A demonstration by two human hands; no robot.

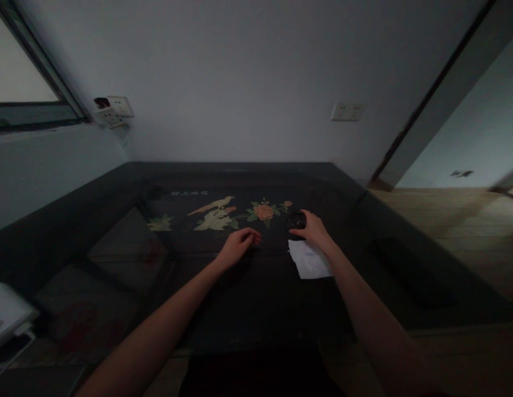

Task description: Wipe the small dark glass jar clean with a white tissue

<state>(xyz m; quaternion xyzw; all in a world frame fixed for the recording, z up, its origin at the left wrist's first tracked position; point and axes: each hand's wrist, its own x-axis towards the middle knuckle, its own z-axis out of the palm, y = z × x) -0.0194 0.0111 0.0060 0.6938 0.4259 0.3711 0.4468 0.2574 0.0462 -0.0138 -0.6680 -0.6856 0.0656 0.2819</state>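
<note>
My right hand (317, 230) curves its thumb and fingers around a small dark round object (297, 220), which looks shiny, perhaps glass; its kind is unclear in the dim light. Just below that hand lies a white sheet of paper or tissue (309, 260), partly covered by my right wrist. My left hand (238, 245) rests on the dark glossy table (256, 298) with its fingers curled in and the thumb against them. Nothing shows in its grasp. Between the two hands and beyond them, a flower and bird picture (263, 212) decorates the tabletop.
A white device with a cable (10, 311) stands at the left edge. A long dark item (409, 270) lies on the right side of the table. The wall behind carries a double socket (347, 112) and, at the left corner, a power adapter (111, 117).
</note>
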